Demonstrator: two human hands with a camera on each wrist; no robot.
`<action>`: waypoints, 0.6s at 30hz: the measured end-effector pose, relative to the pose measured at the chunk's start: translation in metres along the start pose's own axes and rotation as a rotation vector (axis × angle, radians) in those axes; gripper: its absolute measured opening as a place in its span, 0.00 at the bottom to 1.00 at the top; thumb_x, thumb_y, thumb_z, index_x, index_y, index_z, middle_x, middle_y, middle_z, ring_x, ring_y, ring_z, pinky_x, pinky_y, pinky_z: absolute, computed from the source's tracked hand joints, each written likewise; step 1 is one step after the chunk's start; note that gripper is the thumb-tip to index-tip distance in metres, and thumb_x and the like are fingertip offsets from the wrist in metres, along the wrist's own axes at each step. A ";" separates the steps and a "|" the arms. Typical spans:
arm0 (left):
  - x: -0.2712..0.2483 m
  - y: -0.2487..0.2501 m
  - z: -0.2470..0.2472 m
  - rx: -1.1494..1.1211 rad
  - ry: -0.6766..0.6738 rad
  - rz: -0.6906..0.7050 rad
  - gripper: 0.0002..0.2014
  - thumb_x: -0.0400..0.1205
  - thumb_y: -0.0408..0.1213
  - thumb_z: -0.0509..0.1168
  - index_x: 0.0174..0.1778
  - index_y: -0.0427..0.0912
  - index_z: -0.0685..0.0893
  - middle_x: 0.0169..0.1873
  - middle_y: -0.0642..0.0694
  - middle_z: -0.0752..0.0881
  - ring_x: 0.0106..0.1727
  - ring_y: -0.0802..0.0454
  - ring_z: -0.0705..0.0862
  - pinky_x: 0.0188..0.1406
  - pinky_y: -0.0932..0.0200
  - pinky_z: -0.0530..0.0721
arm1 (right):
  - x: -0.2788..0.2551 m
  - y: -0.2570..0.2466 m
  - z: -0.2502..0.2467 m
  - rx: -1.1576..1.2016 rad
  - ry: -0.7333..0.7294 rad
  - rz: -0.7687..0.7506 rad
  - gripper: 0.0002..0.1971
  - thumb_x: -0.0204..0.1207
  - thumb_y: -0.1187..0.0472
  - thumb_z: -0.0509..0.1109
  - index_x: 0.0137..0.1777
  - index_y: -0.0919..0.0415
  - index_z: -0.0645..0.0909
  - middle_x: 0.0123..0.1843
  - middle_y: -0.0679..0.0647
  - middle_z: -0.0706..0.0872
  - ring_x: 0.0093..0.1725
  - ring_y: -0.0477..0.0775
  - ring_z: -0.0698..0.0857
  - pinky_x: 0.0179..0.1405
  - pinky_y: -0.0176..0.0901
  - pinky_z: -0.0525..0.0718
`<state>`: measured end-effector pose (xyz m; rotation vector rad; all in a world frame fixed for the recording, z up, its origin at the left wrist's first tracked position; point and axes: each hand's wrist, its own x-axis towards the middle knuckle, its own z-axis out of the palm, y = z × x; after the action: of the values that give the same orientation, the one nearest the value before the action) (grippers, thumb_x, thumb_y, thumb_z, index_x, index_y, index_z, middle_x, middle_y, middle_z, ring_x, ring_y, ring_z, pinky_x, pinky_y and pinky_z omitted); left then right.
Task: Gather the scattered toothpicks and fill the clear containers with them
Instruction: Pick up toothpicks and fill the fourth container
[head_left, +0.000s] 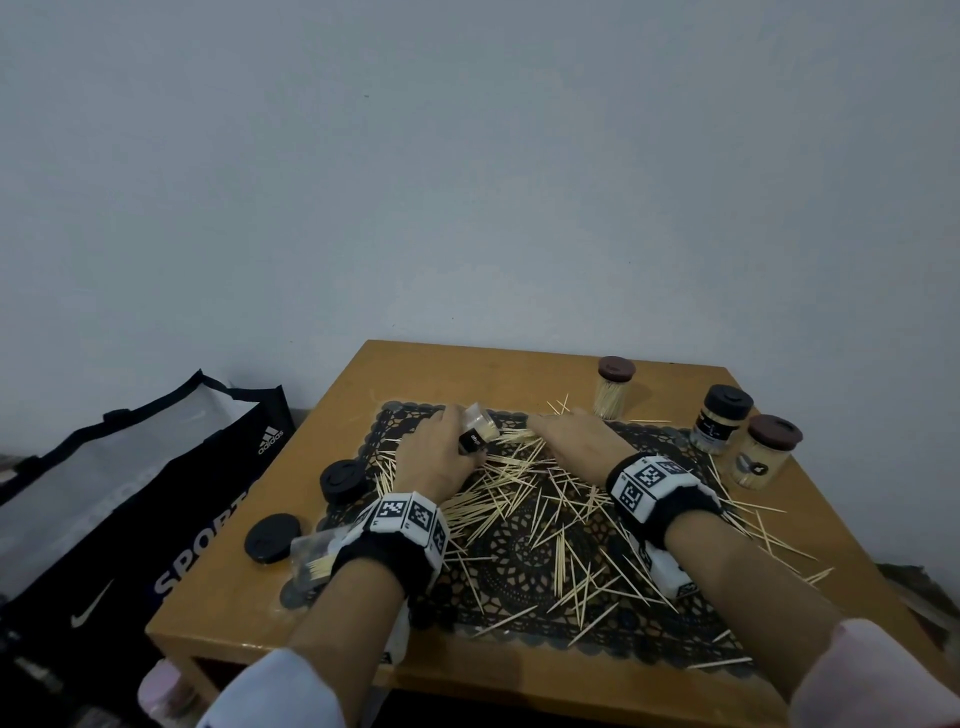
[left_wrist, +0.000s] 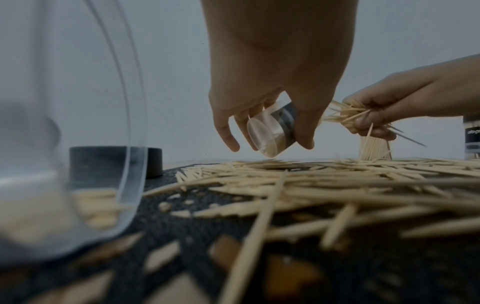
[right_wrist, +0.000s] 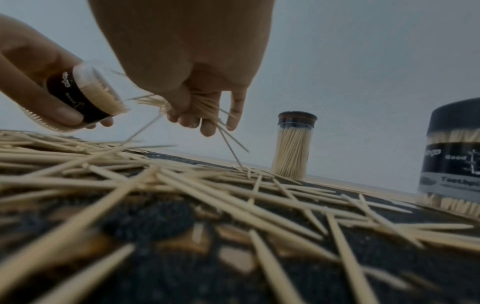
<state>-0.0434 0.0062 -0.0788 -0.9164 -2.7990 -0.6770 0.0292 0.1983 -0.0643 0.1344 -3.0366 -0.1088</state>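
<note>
On the far left of the counter (head_left: 249, 618) lie two black lids (head_left: 341, 481), and a second clear container (head_left: 309, 558) rests on its side beside your left wrist, with a few picks inside.

Your left hand (head_left: 439, 457) holds the jar (head_left: 479, 428) over the mat (head_left: 524, 561); its grip is curled around the black label, thumb on one side and fingers on the other. The jar is tilted. Its long axis runs about left to right, and its open mouth points to your right hand, a little downward. It looks partly filled already.

Your right hand (head_left: 576, 439) is just beside that mouth. Its grip is closed on a bundle (right_wrist: 200, 105) of toothpicks, and the bundle points roughly toward the jar, though some picks stick out crooked and some hang down. I think the next move is to bring the bundle in line with the jar's axis and push it in; the loose ones may catch on the rim.

Many toothpicks (head_left: 519, 499) are scattered on the mat below both hands. At the right stand three capped jars (head_left: 615, 387), full.
</note>
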 end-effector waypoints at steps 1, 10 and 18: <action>0.000 0.000 0.000 -0.003 0.005 -0.002 0.24 0.78 0.49 0.72 0.64 0.43 0.74 0.57 0.47 0.83 0.57 0.46 0.82 0.52 0.49 0.81 | 0.000 -0.001 0.000 0.013 0.021 0.011 0.16 0.81 0.71 0.59 0.66 0.60 0.70 0.50 0.52 0.85 0.44 0.53 0.80 0.58 0.46 0.74; 0.002 -0.001 0.001 -0.010 0.015 0.004 0.25 0.79 0.44 0.71 0.69 0.42 0.73 0.62 0.46 0.82 0.61 0.46 0.79 0.57 0.49 0.78 | -0.001 -0.002 -0.006 0.100 0.090 0.094 0.15 0.76 0.74 0.55 0.58 0.58 0.69 0.46 0.52 0.82 0.46 0.55 0.79 0.65 0.53 0.72; 0.002 0.000 0.004 -0.054 -0.012 0.081 0.27 0.76 0.43 0.74 0.69 0.43 0.74 0.62 0.46 0.81 0.62 0.47 0.79 0.61 0.48 0.78 | -0.003 -0.007 -0.008 0.125 0.095 -0.015 0.20 0.77 0.75 0.55 0.66 0.59 0.72 0.55 0.51 0.82 0.50 0.50 0.76 0.68 0.50 0.70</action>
<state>-0.0455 0.0091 -0.0819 -1.0402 -2.7499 -0.7403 0.0331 0.1907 -0.0575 0.1671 -2.9473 0.0836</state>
